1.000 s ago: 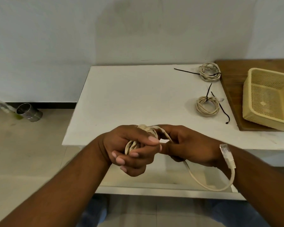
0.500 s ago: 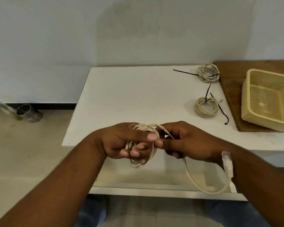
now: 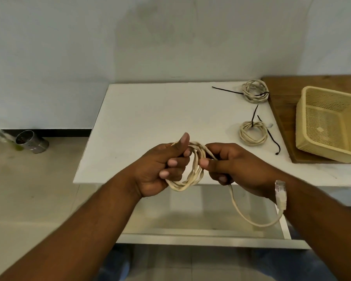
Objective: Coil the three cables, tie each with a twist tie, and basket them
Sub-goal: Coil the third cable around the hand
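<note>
Cream-coloured network cable (image 3: pixel 193 173), partly wound into a coil, hangs between both hands above the near edge of the white table (image 3: pixel 150 118). The left hand (image 3: pixel 160 169) grips the coil, thumb raised; the right hand (image 3: pixel 231 167) pinches a strand, with the loose tail and clear plug (image 3: pixel 280 194) looping below its wrist. Two tied cream coils (image 3: pixel 252 133) lie on the table beside the yellow mesh basket (image 3: pixel 330 126).
</note>
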